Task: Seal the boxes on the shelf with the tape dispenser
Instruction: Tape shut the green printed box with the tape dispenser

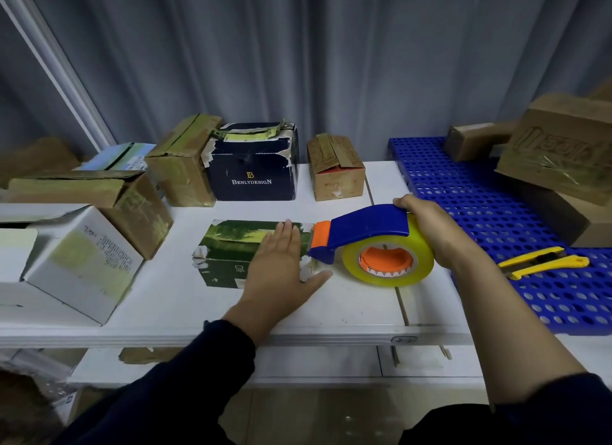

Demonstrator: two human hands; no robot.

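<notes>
A small green box [231, 246] lies on the white shelf [347, 305] in the middle. My left hand [281, 265] rests flat on its right end with straight fingers. My right hand [430, 232] grips the blue and orange tape dispenser [367, 232] with its yellowish tape roll [387, 262]. The dispenser's orange front end sits against the right edge of the green box.
Several cardboard boxes stand along the back, among them a dark blue box [253, 169] and a small brown box [334, 169]. A white box [66, 262] sits at the left. A blue perforated panel [480, 196] at the right carries a yellow utility knife [543, 262] and more cartons.
</notes>
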